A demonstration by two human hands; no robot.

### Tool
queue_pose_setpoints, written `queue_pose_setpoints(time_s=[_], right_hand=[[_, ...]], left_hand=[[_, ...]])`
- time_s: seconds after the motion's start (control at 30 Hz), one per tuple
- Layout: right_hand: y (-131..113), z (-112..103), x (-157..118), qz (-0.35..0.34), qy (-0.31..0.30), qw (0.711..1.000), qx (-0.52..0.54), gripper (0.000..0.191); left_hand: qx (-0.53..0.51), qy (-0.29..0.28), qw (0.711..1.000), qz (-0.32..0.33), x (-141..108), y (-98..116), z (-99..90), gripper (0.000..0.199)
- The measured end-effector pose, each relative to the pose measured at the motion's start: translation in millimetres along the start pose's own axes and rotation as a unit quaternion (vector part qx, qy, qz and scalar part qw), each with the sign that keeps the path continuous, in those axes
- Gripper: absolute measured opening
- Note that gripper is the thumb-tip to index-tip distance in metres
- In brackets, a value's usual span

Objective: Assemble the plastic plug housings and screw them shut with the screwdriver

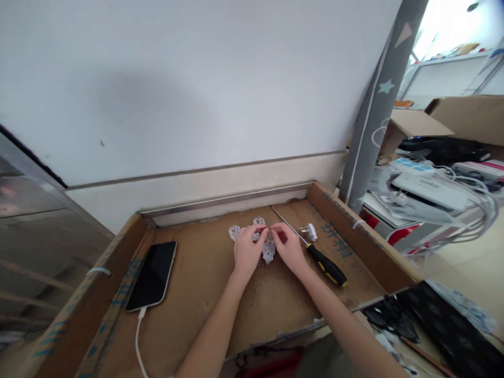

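My left hand and my right hand meet fingertip to fingertip over the cardboard. Both are closed in a pinch, and whatever small piece sits between the fingers is too small to name. Just below them lies a pale plastic plug part. Two similar round parts with metal pieces, one plug part left of my left hand and another plug part behind it, rest on the cardboard. A black and yellow screwdriver lies to the right, its shaft passing behind my right hand. Beyond its shaft is a white plug.
A phone with a white cable lies at the left of the cardboard tray. Raised cardboard sides bound the tray, and a white panel stands behind it. Dark items crowd the front right; boxes and cables fill the far right.
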State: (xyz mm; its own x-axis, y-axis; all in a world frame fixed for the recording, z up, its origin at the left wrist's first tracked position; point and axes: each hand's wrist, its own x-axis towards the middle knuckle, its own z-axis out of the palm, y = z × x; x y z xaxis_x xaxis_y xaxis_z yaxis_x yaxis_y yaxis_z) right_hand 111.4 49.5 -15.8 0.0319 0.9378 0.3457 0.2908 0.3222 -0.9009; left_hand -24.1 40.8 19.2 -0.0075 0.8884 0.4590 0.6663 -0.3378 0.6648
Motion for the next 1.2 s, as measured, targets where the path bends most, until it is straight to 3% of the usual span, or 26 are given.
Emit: queue_pose_setpoints(time_s=[0.13, 0.3, 0.83, 1.2], right_hand=[[3.8, 0.0, 2.7, 0.060, 0.009, 0.998, 0.036, 0.041], [2.1, -1.4, 3.9, 0.082, -0.002, 0.995, 0.048, 0.041], [-6.7, -3.7, -0.9, -0.006, -0.008, 1.000, -0.023, 0.035], [-1.2, -0.1, 3.6, 0.085, -0.057, 0.991, 0.091, 0.038]], left_hand=[[0.021, 0.015, 0.998, 0.050, 0.3, -1.1, -1.0, 0.014], [0.054, -0.011, 0.993, 0.108, -0.1, -0.8, 0.6, 0.014], [0.096, 0.032, 0.988, 0.113, -1.0, 0.2, 0.5, 0.009], [0.049, -0.004, 0.991, 0.126, -1.5, 1.5, 1.4, 0.019]])
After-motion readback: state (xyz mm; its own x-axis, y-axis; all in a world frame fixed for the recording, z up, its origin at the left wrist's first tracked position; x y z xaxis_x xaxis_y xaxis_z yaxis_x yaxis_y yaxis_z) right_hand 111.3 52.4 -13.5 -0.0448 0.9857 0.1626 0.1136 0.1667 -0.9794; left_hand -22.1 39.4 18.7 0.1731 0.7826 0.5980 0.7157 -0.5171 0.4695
